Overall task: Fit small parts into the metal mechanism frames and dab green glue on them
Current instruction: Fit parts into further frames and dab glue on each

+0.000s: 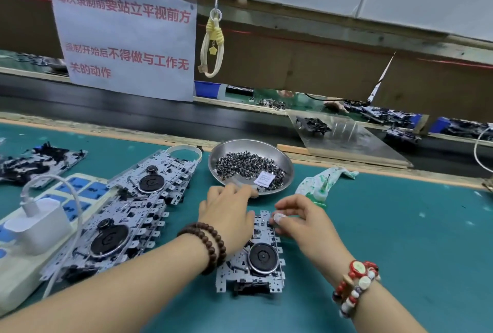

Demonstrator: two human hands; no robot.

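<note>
A metal mechanism frame (253, 266) with a black round wheel lies on the green mat in front of me. My left hand (229, 215) rests on the frame's far left corner, fingers reaching to the near rim of a steel bowl (286, 163) full of small dark parts (245, 165). My right hand (301, 222) pinches something small at the frame's far right edge; what it holds is too small to tell. A green glue bottle (318, 195) stands just beyond my right hand, on a glue-stained white cloth (326, 176).
Stacked mechanism frames (133, 212) lie to the left, more frames (34, 161) at far left. A white charger (37, 226) sits on a power strip (80, 191). Behind the mat runs a black conveyor (133, 116); a paper notice (125, 39) and a cream loop (212, 44) hang above.
</note>
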